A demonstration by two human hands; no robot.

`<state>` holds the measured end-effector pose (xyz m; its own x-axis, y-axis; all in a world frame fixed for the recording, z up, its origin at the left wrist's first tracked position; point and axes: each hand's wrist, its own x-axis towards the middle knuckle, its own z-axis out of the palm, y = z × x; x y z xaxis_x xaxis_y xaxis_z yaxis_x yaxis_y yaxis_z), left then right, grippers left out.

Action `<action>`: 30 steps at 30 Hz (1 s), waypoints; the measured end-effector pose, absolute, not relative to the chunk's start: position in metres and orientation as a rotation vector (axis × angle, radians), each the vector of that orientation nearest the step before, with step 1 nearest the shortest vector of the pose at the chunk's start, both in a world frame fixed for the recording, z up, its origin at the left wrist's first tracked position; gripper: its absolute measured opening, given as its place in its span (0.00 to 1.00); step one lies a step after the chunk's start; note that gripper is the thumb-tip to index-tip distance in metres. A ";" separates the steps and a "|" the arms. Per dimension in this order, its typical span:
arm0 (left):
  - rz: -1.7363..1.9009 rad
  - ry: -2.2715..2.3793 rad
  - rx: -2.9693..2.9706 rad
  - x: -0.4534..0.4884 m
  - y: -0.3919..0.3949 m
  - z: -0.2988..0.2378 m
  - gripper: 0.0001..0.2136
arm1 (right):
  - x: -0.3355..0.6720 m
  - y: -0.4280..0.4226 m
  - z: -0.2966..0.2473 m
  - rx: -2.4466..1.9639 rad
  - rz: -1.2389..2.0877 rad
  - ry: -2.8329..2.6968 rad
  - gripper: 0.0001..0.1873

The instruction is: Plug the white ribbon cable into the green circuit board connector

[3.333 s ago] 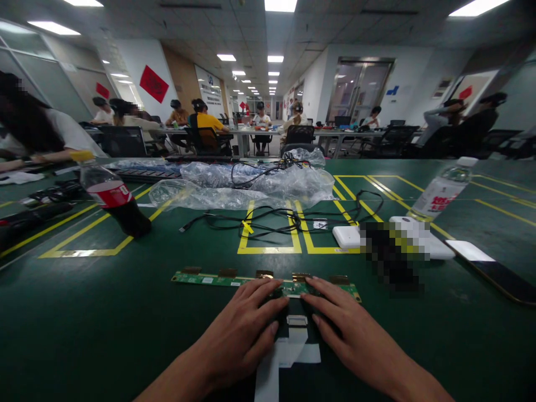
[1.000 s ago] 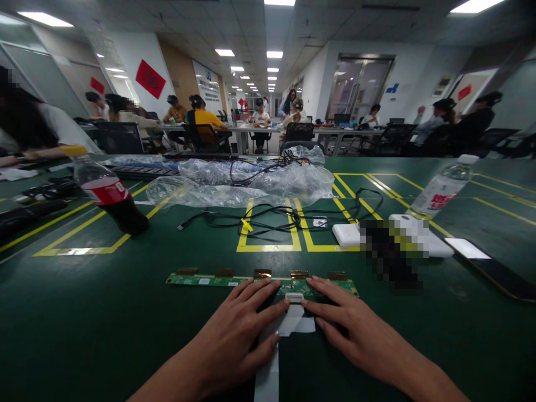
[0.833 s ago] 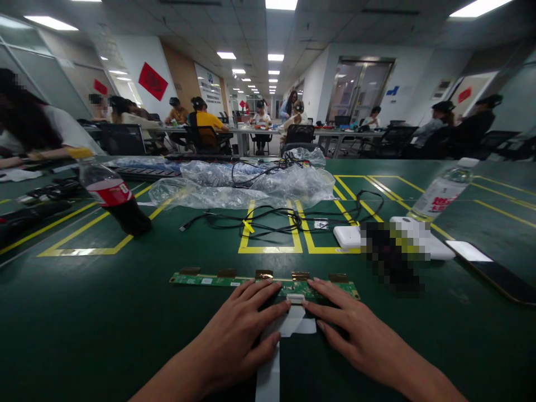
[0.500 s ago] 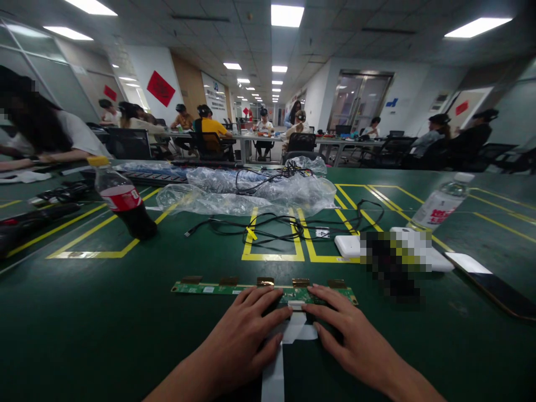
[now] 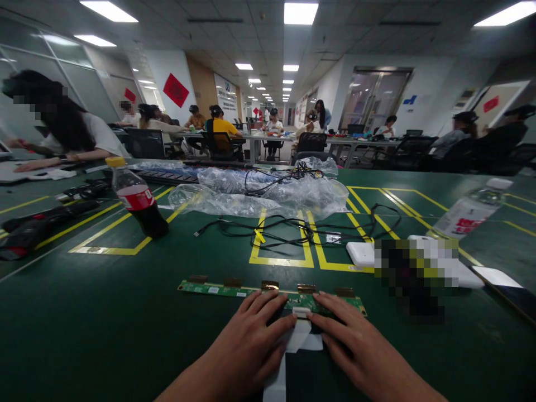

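Observation:
A long, narrow green circuit board (image 5: 209, 288) lies on the green table, with several brown film tabs along its far edge. At its near edge sits a white connector (image 5: 301, 311), from which a white flat ribbon cable (image 5: 274, 385) folds and runs toward me. My left hand (image 5: 253, 338) is spread open, its longer fingers resting on the board and its index fingertip touching the connector's left side. On the other side, my right hand (image 5: 360, 335) also has its fingers apart, with fingertips on the board and at the connector's right end. The left thumb lies beside the cable.
Beyond the board are tangled black cables (image 5: 285, 237) and clear plastic wrap (image 5: 268, 192). A cola bottle (image 5: 140, 204) stands left; a clear bottle (image 5: 471, 212), a white device (image 5: 360, 254) and a phone (image 5: 508, 287) are right. A person (image 5: 79, 123) sits far left.
The view has shifted, so the scene sits slightly further right. Both hands keep nearly the same place on the board and connector.

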<state>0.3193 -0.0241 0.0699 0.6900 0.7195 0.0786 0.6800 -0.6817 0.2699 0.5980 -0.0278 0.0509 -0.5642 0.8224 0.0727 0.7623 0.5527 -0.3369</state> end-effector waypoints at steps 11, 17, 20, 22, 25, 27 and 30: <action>0.238 1.416 2.653 0.268 -0.013 0.064 0.19 | 0.604 -0.029 0.064 -1.281 0.464 -2.503 0.22; 0.262 1.691 2.654 0.183 -0.015 0.042 0.22 | 0.606 -0.028 0.066 -1.323 0.536 -2.442 0.19; 0.249 1.781 2.542 0.134 -0.016 0.033 0.24 | 0.605 -0.028 0.068 -1.321 0.539 -2.427 0.19; 0.225 1.812 2.456 0.107 -0.013 0.028 0.25 | 0.604 -0.029 0.069 -1.323 0.531 -2.427 0.18; 0.231 1.874 2.337 0.087 -0.006 0.026 0.23 | 0.603 -0.028 0.070 -1.318 0.520 -2.435 0.19; 0.287 1.934 2.278 0.086 -0.001 0.030 0.21 | 0.603 -0.028 0.071 -1.312 0.523 -2.429 0.19; 0.337 2.013 2.236 0.094 0.004 0.039 0.20 | 0.603 -0.028 0.071 -1.312 0.539 -2.425 0.19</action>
<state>0.0937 0.0042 0.0386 0.0939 0.9917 0.0883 0.9663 -0.1121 0.2316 0.6035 -0.0276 0.0708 -0.5210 0.8468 0.1073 0.7215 0.5041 -0.4747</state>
